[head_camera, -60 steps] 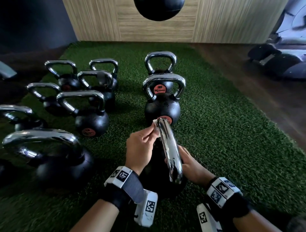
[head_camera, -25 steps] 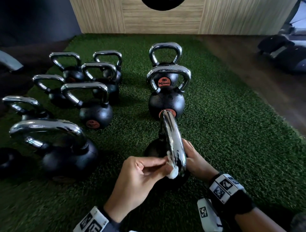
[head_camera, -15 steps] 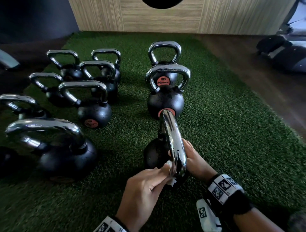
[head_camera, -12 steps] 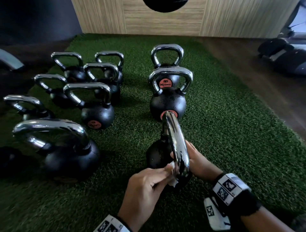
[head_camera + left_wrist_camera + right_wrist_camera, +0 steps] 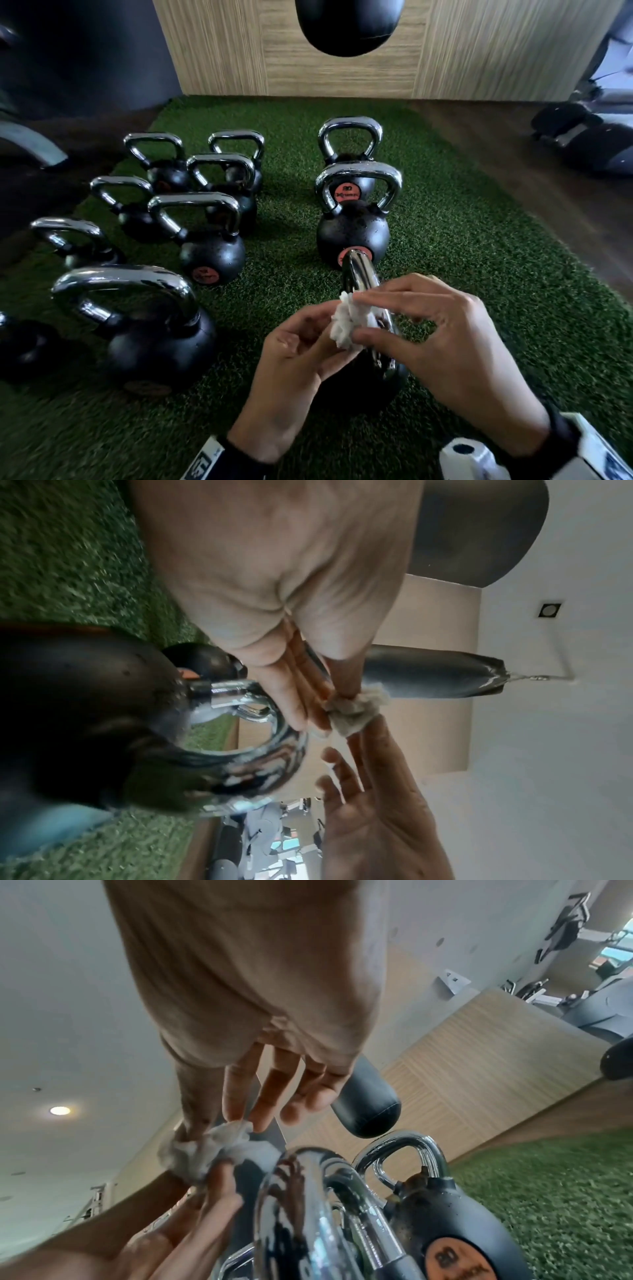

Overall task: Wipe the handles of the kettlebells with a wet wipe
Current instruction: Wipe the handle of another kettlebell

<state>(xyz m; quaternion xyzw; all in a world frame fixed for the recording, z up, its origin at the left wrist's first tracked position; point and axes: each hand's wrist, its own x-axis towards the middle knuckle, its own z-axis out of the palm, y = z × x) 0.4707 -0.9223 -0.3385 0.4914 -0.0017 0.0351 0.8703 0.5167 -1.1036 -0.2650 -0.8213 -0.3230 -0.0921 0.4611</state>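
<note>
A: Where's the wipe [image 5: 347,322] vs the handle [image 5: 363,284]?

B: Bunched up, pinched between both hands, just left of the chrome bar, touching it or nearly. Left hand [image 5: 298,370] has fingertips clamped on it from below. Right hand [image 5: 442,342] reaches over the bar from the right, thumb and forefinger on the wipe, other fingers spread loose.

A: Bar's long axis?

B: Runs straight away from the person, towards the back edge of the turf [image 5: 479,260]. So any stroke goes along that line, near to far. Both hands are level with the near half of the bar; the left is on the wipe's side, the right has to cross over.

A: Looks like a handover or refold?

B: My guess, can't say which.

A: Surroundings?

B: This kettlebell [image 5: 359,387] stands near the front edge of the turf. Two more in line behind it, a cluster towards the left edge. Punch bag [image 5: 349,24] hangs over the back edge, wood panelling behind.
</note>
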